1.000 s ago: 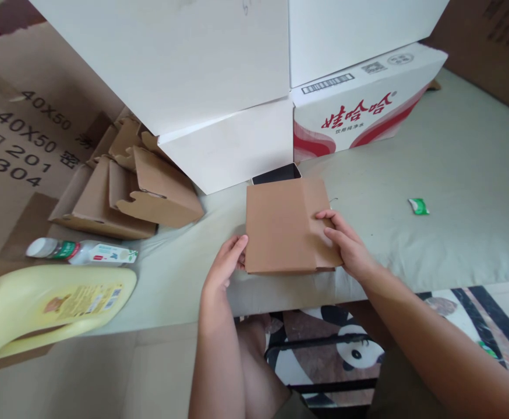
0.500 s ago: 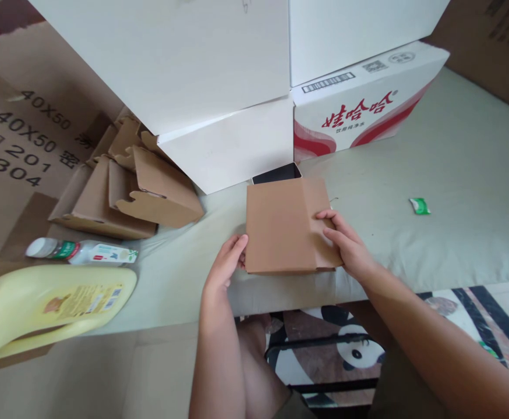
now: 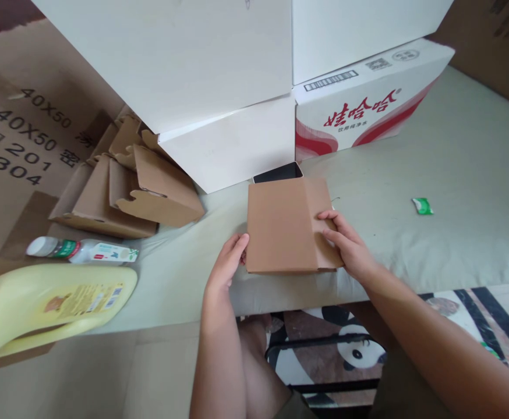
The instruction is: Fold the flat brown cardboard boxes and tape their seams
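Note:
A flat folded brown cardboard piece (image 3: pixel 280 224) lies on the pale green mattress (image 3: pixel 433 174) near its front edge. My left hand (image 3: pixel 227 263) grips its left edge, fingers curled around it. My right hand (image 3: pixel 346 244) presses on the folded right flap, fingers laid flat on the cardboard. A dark phone-like object (image 3: pixel 277 173) peeks out just behind the cardboard.
Large white cartons (image 3: pixel 193 70) and a red-printed white carton (image 3: pixel 363 110) stand behind. Folded brown boxes (image 3: pixel 127 186) lie to the left, with a small plastic bottle (image 3: pixel 84 251) and a big yellow jug (image 3: pixel 49 305). A green wrapper (image 3: pixel 423 205) lies to the right.

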Tool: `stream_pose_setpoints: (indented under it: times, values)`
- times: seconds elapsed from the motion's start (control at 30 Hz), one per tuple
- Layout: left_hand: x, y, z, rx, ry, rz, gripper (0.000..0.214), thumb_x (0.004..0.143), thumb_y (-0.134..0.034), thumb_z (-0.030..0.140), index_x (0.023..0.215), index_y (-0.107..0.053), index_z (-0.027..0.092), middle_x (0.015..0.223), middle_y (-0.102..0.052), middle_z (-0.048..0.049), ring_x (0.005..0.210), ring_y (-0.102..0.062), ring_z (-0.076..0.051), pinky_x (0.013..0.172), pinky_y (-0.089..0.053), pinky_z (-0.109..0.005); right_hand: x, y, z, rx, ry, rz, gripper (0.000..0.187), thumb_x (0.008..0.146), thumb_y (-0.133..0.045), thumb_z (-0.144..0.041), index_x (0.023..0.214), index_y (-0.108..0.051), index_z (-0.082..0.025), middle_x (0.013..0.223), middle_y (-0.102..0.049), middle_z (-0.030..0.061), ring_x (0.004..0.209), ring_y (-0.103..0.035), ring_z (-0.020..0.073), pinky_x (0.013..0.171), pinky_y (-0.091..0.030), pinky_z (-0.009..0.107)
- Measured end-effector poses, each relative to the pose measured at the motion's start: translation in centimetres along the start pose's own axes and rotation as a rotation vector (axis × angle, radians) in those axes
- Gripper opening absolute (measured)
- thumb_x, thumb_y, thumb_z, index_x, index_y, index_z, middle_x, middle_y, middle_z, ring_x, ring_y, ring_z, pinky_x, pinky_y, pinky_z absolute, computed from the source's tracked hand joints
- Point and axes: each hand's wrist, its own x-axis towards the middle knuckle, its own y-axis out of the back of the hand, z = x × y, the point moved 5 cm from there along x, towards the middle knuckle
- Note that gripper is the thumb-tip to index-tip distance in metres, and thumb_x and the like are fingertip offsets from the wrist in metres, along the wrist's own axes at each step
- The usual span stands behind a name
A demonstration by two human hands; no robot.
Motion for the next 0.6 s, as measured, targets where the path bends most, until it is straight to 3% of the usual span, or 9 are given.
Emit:
stream_pose_setpoints:
  times: [0.2, 0.6]
  values:
    - [-0.05, -0.05, 0.12, -0.019, -0.022, 0.002, 0.050, 0.079, -0.069, 0.069, 0.073, -0.059, 0.021, 0.064, -0.058, -0.0006, 0.073, -0.062, -0.020, 0.066, -0.046, -0.030, -0.08, -0.09, 0.11, 0.030, -0.022, -0.001, 0.026, 0.087, -0.066, -0.040, 0.111, -0.057, -0.036, 0.112, -0.056, -0.0010, 0.092, -0.057, 0.0196, 0.068, -0.049, 0.028]
    - [0.12, -0.13, -0.31, -0.047, 0.016, 0.016, 0.049, 0.078, -0.070, 0.070, 0.075, -0.060, 0.022, 0.069, -0.062, -0.0023, 0.084, -0.066, -0.024, 0.073, -0.050, -0.033, 0.09, -0.32, 0.19, -0.002, -0.003, 0.007, 0.029, 0.084, -0.066, -0.040, 0.111, -0.055, -0.034, 0.113, -0.056, -0.0009, 0.097, -0.055, 0.0204, 0.079, -0.046, 0.031]
